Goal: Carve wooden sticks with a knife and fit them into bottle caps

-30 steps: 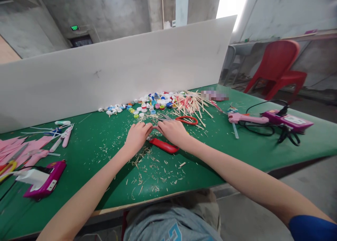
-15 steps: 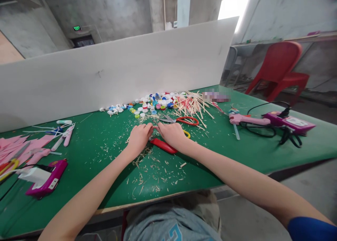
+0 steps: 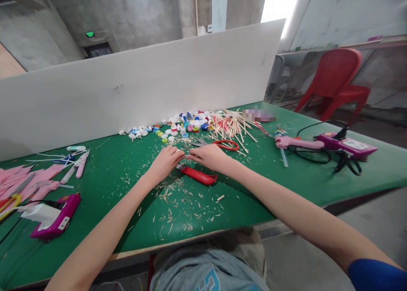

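Observation:
My left hand [image 3: 165, 160] and my right hand [image 3: 208, 157] meet fingertip to fingertip just above the table. The fingers of each are closed, and whatever they pinch is too small or hidden to make out. A red utility knife [image 3: 199, 176] lies below them on the green table, its front end close to my left fingers. Behind my right hand rest red-handled scissors [image 3: 226, 145], blades pointing left. Thin wood shavings [image 3: 170, 193] are strewn around both hands.
Plastic bottle caps [image 3: 186, 124] are heaped along the white partition [image 3: 159, 83], beside a pile of wooden sticks [image 3: 237, 125]. Pink glue guns lie left [image 3: 44, 190] and right [image 3: 299, 143], near purple power strips [image 3: 59, 221]. Pink sheets [image 3: 41, 176] spread at far left.
My right hand has lifted and flattened a little, showing more of the red knife. The yellow handle loop beside my right wrist is now hidden. Both hands stay together.

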Demonstrator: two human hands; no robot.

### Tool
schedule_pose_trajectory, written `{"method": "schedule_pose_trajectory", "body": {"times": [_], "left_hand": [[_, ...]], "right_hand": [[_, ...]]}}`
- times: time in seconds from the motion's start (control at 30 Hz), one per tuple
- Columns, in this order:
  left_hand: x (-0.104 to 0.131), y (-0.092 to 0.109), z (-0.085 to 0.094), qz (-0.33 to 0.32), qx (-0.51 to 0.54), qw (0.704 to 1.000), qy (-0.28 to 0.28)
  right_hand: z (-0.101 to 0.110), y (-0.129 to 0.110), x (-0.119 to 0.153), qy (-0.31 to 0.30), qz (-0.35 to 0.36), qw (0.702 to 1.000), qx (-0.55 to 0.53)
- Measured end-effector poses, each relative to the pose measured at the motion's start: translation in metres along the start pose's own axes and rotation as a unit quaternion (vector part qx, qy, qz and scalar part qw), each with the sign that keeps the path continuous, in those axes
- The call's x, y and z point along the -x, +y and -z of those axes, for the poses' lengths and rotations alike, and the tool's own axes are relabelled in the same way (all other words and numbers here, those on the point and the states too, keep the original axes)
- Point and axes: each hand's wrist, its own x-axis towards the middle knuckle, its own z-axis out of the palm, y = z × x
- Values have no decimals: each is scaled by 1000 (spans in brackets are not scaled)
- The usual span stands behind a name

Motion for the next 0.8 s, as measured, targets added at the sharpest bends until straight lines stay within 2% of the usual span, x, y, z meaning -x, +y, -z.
{"method": "schedule_pose_trajectory", "body": {"times": [0.1, 0.2, 0.37, 0.47, 0.57, 0.8], "left_hand": [[0, -3, 0, -10, 3, 1000, -18], [1, -15, -6, -3, 11, 999, -33], [15, -50, -11, 59, 24, 997, -34], [22, -63, -9, 95, 36, 994, -31], [22, -65, -6, 120, 54, 991, -34], [20, -55, -4, 151, 92, 983, -47]], "right_hand": [[1, 2, 0, -6, 18, 1000, -7], [2, 4, 0, -8, 8, 1000, -4], [5, 11, 2, -1, -34, 999, -1], [3, 15, 1, 2, -56, 998, -5], [-2, 16, 1, 1, -60, 998, -13], [-5, 17, 2, 4, -50, 998, -23]]}}
